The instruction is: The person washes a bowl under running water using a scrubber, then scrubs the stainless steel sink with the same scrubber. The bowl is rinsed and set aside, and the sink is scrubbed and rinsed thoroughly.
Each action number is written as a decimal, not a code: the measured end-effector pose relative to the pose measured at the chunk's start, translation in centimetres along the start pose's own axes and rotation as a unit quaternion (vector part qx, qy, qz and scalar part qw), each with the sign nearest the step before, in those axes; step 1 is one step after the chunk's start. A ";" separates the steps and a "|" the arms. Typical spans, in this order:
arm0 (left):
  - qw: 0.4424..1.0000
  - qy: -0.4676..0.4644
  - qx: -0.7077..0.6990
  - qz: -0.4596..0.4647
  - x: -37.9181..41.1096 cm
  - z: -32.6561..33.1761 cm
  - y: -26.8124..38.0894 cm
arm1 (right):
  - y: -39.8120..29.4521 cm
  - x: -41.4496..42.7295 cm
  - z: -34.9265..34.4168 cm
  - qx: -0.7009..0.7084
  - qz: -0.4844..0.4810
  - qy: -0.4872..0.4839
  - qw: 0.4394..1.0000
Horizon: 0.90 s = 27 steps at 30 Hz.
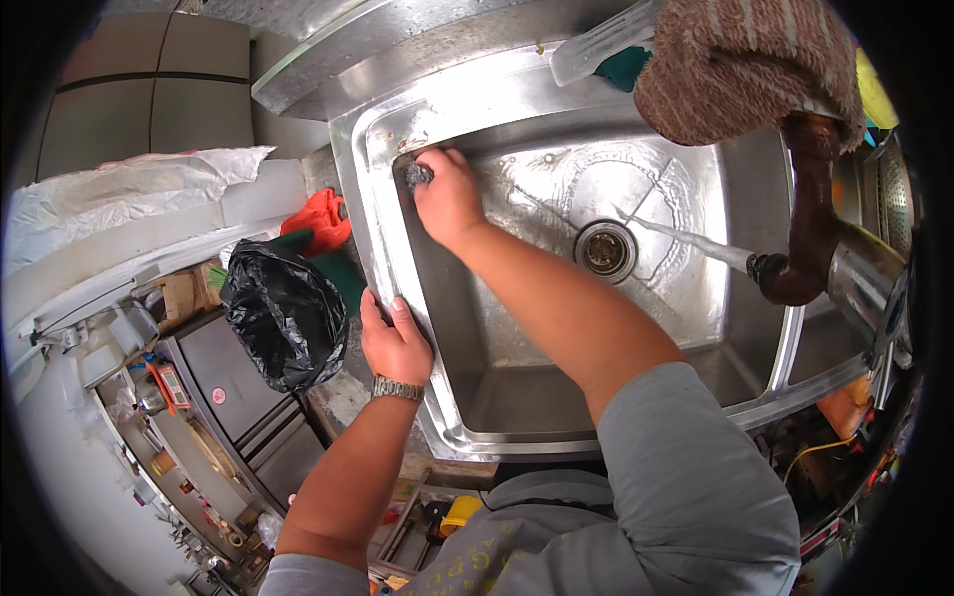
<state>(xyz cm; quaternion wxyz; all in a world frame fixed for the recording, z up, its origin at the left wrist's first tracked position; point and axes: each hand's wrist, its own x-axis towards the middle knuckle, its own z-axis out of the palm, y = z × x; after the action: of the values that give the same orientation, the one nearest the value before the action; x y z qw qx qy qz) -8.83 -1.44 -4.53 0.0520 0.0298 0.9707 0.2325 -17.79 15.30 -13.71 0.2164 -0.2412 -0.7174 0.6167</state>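
My right hand (pixel 450 195) grips a steel wool scourer (pixel 418 174) and presses it into the far left corner of the stainless steel sink (pixel 514 402). The fingertips curl around the scourer and partly hide it. My left hand (pixel 395 339), with a metal-band watch (pixel 398 388) at the wrist, rests on the sink's left rim, thumb on top. Water (pixel 689 237) streams from the faucet spout (pixel 771 270) across the basin near the round drain (pixel 605 252). Brownish residue (pixel 408 144) marks the rim beside the corner.
A brown striped towel (pixel 745 71) hangs over the faucet's upper part. A clear plastic container (pixel 604 45) lies along the back edge. Left of the sink are a bin lined with a black plastic bag (pixel 283 316), a red bag (pixel 319 221) and a grey refrigerator (pixel 231 380).
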 end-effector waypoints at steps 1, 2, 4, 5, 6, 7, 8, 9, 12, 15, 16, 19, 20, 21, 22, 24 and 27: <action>1.000 0.000 0.006 -0.001 -0.1 -0.1 0.3 | 0.8 -1.4 0.3 -0.022 0.001 0.005 1.000; 1.000 0.000 0.012 -0.002 -0.1 -0.1 0.5 | 1.4 -3.1 0.4 -0.045 0.002 0.011 0.999; 1.000 0.012 0.024 0.005 -0.2 0.0 -0.2 | 2.7 -9.5 -1.4 -0.087 0.089 -0.123 0.985; 0.999 0.017 0.031 0.009 -0.2 0.0 -0.5 | 3.2 -12.9 -3.0 -0.097 0.077 -0.188 0.974; 1.000 0.012 0.028 0.002 -0.2 -0.1 0.2 | 4.0 -16.5 -5.0 -0.129 0.088 -0.299 0.942; 1.000 0.010 0.027 -0.002 -0.2 -0.2 0.3 | 4.6 -18.8 -6.5 -0.157 0.097 -0.405 0.896; 1.000 0.010 0.027 -0.006 -0.2 -0.3 0.2 | 5.1 -19.3 -7.2 -0.201 0.042 -0.459 0.865; 1.000 0.008 0.028 -0.008 -0.2 -0.2 0.2 | 5.2 -19.4 -7.7 -0.242 -0.012 -0.507 0.827; 0.999 0.020 0.034 0.013 -0.2 0.0 -0.1 | 5.6 -16.0 -6.9 -0.335 -0.068 -0.527 0.779; 0.999 0.012 0.030 -0.003 -0.1 0.0 0.4 | 4.4 -8.3 -5.8 -0.387 -0.108 -0.443 0.802; 1.000 0.001 0.021 -0.019 -0.2 -0.2 0.4 | 3.3 -5.5 -6.2 -0.350 -0.023 -0.382 0.855; 0.999 0.020 0.046 0.017 0.0 0.0 0.2 | 6.8 0.0 -8.3 -0.437 -0.050 -0.233 0.867; 1.000 -0.004 0.025 -0.014 0.1 -0.1 0.6 | 7.8 0.3 -9.5 -0.378 0.006 -0.159 0.912; 1.000 -0.002 0.028 -0.011 0.1 -0.2 0.6 | 8.6 0.4 -11.1 -0.314 0.060 -0.083 0.944; 0.999 0.004 0.031 -0.012 0.0 -0.2 0.6 | 8.7 0.5 -13.2 -0.236 0.142 -0.102 0.956; 0.999 0.011 0.032 -0.006 -0.1 -0.2 0.1 | 7.2 -0.1 -17.7 0.012 0.328 -0.071 0.942; 0.999 0.015 0.041 -0.007 -0.2 -0.2 0.0 | 1.7 -1.8 -22.0 0.334 0.504 0.111 0.789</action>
<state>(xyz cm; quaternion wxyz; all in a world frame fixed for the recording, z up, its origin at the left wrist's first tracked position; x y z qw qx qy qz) -8.68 -1.59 -4.35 0.0374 0.0218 0.9804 0.1922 -2.87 31.61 -12.23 0.0203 -0.5484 -0.2145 0.8080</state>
